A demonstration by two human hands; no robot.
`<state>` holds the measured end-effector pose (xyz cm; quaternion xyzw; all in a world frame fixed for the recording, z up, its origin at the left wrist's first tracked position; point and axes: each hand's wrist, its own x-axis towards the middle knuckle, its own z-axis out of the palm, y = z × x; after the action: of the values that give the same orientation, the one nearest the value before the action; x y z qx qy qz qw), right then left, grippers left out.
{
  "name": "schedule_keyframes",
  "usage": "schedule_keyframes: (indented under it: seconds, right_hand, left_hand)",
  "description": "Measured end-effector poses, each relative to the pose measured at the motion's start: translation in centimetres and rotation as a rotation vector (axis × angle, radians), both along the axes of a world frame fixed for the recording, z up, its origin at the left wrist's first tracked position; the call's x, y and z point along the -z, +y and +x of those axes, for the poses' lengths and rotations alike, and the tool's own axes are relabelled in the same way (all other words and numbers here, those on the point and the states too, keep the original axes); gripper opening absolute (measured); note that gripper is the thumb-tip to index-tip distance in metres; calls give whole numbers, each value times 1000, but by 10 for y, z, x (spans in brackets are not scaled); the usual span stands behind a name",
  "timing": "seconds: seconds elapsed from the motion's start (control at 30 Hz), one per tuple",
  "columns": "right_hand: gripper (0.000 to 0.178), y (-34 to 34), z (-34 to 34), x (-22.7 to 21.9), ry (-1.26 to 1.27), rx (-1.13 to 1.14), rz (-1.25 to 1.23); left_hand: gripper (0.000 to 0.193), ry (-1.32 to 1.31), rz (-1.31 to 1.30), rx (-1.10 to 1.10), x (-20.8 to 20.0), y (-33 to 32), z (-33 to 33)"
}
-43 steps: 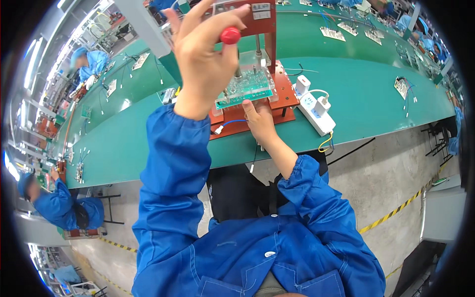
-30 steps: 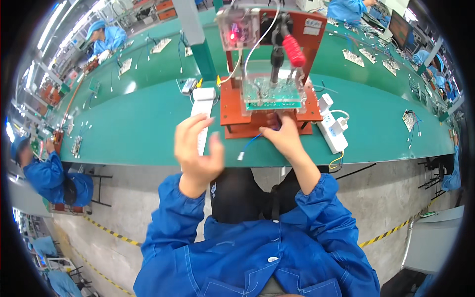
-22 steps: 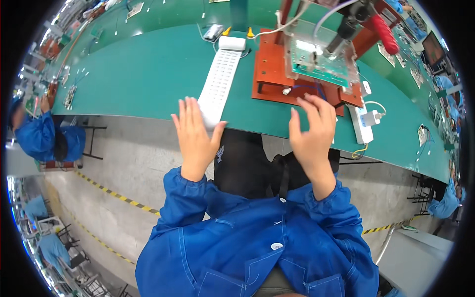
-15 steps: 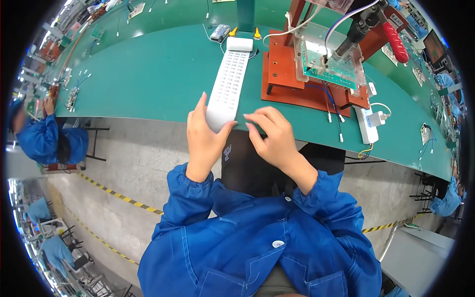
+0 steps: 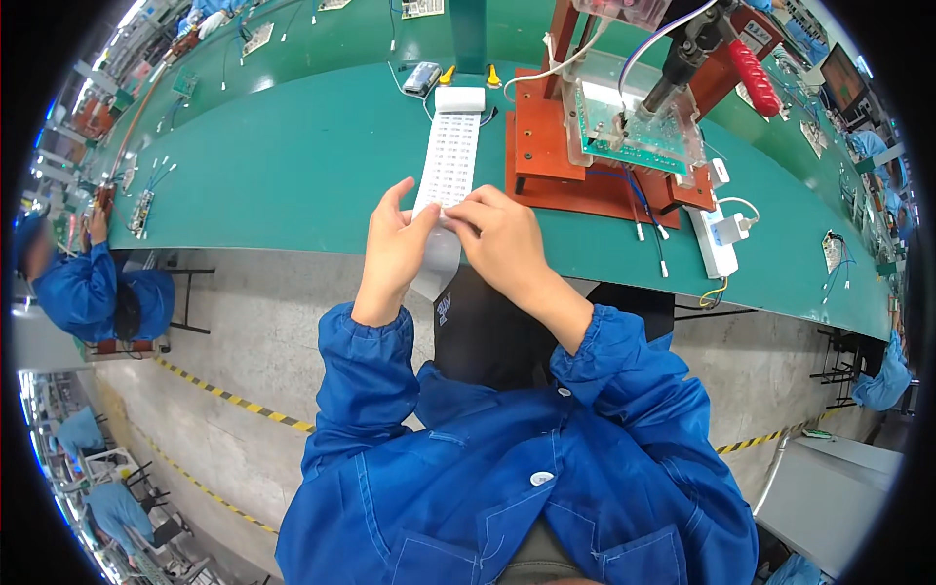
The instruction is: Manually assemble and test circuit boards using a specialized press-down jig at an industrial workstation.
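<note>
A long white strip of small printed labels (image 5: 451, 156) runs from a roll (image 5: 460, 99) on the green bench down over the near edge. My left hand (image 5: 395, 244) grips the strip's left side near its lower part, thumb on top. The fingers of my right hand (image 5: 497, 237) are pinched together at the strip's right side, close to my left thumb. Bare backing (image 5: 439, 258) hangs below both hands past the bench edge. Whether a single label is between my right fingertips is too small to tell.
Right of the strip stands a red test fixture (image 5: 546, 146) with a green circuit board (image 5: 634, 146) under a clear plate and a red-handled clamp (image 5: 753, 78). A white power strip (image 5: 712, 239) and loose wires lie beside it. Another person (image 5: 88, 283) sits at the far left.
My right hand has moved left onto the strip and its fingers have closed. My left thumb has come in over the strip, and its lower end now hangs below the hands.
</note>
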<state>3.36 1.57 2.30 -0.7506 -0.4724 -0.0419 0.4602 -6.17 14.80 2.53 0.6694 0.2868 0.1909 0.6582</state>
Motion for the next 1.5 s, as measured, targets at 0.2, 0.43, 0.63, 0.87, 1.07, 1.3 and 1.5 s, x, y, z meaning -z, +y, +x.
schedule_keyframes:
  seconds: [0.2, 0.43, 0.63, 0.87, 1.07, 1.3, 1.5]
  right_hand:
    - [11, 3, 5, -3, 107, 34, -39]
    - [6, -11, 3, 2, -309, 83, -108]
    - [11, -74, 7, -38, -190, -53, 159]
    - [9, -95, 34, -42, 138, -102, 85]
    - [11, -52, 20, 2, 218, -233, 74]
    - [14, -6, 24, 7, 36, -178, -102]
    - [10, -8, 22, 4, -93, -226, -90]
  left_hand:
    - [62, -132, 47, -33, 5, -9, 3]
    - [61, 7, 150, -72, -2, -18, 4]
    - [52, 64, 1107, -462, -2, -25, -20]
    - [38, 23, 891, -442, 7, -13, -8]
    - [38, 240, 761, -370, 2, -19, -24]
    - [41, 200, 629, -248, -4, -22, -12]
    - [43, 219, 737, -242, 17, -13, -16]
